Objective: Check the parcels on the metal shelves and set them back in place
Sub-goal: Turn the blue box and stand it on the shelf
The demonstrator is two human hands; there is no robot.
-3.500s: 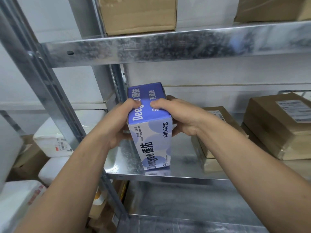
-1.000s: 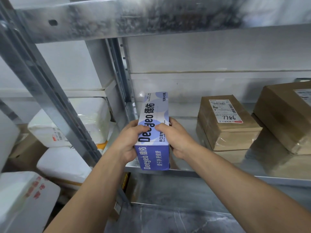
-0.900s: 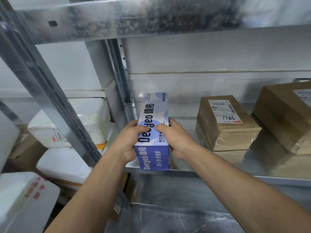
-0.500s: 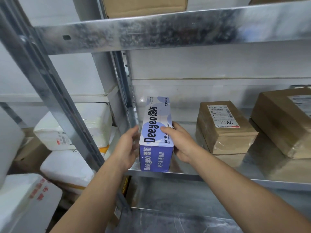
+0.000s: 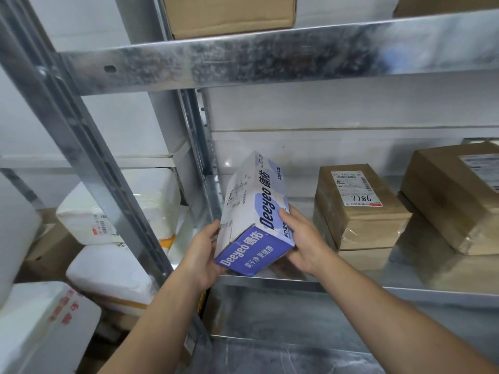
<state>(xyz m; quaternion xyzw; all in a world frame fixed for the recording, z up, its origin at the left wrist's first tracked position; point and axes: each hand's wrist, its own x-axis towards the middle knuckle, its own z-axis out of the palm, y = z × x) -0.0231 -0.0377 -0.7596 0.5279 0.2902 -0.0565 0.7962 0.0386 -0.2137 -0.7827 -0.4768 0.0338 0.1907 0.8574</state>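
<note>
Head view: left hand and right hand both grasp a tilted purple box above the metal shelf, beside a brown parcel.

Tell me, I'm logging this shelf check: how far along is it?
Done, apparently: the parcel marked 7786 and the larger brown parcel beside it lie flat on the shelf. In hand: the Deeyeo box, tilted, gripped by the left hand and right hand at the shelf's front edge. Left: setting it down; whether the cardboard box overhead was checked doesn't show.
</note>
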